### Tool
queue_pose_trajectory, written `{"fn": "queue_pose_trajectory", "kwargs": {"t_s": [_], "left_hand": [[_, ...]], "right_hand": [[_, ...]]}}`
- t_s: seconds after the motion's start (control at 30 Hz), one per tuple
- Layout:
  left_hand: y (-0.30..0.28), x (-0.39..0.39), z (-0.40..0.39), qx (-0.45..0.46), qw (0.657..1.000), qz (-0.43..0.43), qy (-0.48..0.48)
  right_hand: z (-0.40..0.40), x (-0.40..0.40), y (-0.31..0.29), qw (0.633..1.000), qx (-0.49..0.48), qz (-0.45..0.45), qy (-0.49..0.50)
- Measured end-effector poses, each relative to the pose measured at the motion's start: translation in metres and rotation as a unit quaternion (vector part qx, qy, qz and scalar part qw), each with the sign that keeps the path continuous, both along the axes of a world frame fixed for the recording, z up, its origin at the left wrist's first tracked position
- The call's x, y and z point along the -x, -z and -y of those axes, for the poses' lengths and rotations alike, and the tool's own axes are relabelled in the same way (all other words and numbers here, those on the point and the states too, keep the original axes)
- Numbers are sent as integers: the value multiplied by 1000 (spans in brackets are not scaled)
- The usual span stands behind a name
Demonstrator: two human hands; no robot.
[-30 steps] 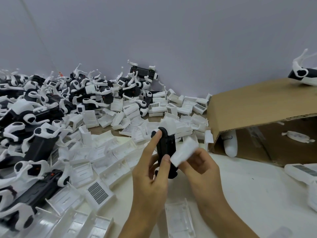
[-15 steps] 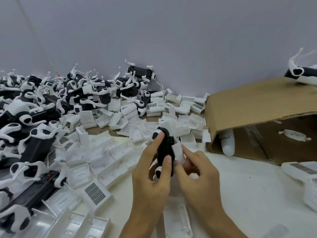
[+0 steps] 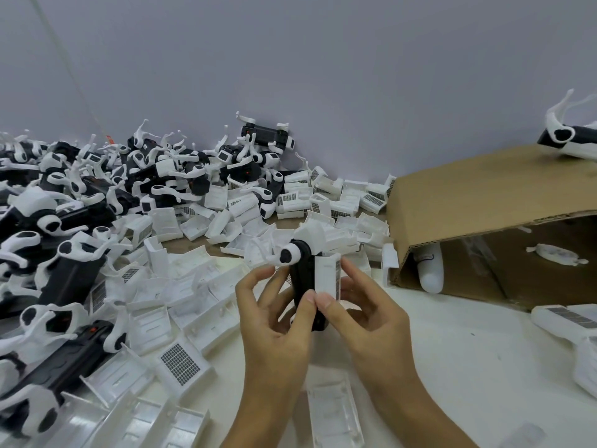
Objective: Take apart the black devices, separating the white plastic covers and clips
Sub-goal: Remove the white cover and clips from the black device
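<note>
At frame centre, the white cover (image 3: 327,277), a second ago pulled clear, again lies against the black device (image 3: 302,286); left hand (image 3: 274,321) grips the device, right hand (image 3: 365,313) pinches the cover: separation unfinished.

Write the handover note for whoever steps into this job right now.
Left hand: grip on the black device, held upright above the table.
Right hand: pinches the white cover against the device's right side; whether it is seated or loose cannot be told.
Done: loose white covers spread left of the hands.
Left: many assembled devices piled far left; cardboard box at right, on its side.
</note>
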State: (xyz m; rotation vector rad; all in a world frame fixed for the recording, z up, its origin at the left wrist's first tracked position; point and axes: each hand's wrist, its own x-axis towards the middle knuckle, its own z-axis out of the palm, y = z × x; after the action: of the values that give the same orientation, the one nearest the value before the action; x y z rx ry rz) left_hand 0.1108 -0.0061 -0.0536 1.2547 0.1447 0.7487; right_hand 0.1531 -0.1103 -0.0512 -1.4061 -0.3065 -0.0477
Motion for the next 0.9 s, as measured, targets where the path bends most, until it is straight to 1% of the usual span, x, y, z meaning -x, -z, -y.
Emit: {"fn": "queue_pose_trajectory", "kwargs": {"t_s": [0.1,0.23,0.33,0.4,0.47,0.53,0.6,0.67,0.7,0.73,0.8,0.9], "left_hand": [[-2,1,-1,9,1000,12,4],[-4,1,1,4,1000,15,-10],[-4,1,4,-6,1000,15,-6],[-4,1,3,0,1000,11,-7],[-4,0,1,20,1000,3,-18],[-4,-2,-3,50,998,5,-28],[-5,-3,-6,59,998,8,-27],[-5,-4,-7,42,999,5,-15],[-6,-4,-7,37,999,2,-7],[-6,-4,-7,31,999,0,3],[-7,-4,-6,19,1000,0,16],[-6,-4,-5,1,1000,0,5]], "right_hand": [[-1,2,2,999,21,24,-20],[-2,10,2,987,89,130,35],[0,10,2,978,102,169,73],[-1,9,3,982,96,156,54],[-1,9,5,985,101,136,19],[-2,9,5,985,107,136,-19],[0,7,5,988,80,120,-52],[1,3,1,997,8,39,-69],[1,1,-1,997,-16,1,-76],[1,0,-3,996,-20,-15,-81],[0,1,-4,997,4,-6,-79],[0,3,-2,998,46,37,-36]]}}
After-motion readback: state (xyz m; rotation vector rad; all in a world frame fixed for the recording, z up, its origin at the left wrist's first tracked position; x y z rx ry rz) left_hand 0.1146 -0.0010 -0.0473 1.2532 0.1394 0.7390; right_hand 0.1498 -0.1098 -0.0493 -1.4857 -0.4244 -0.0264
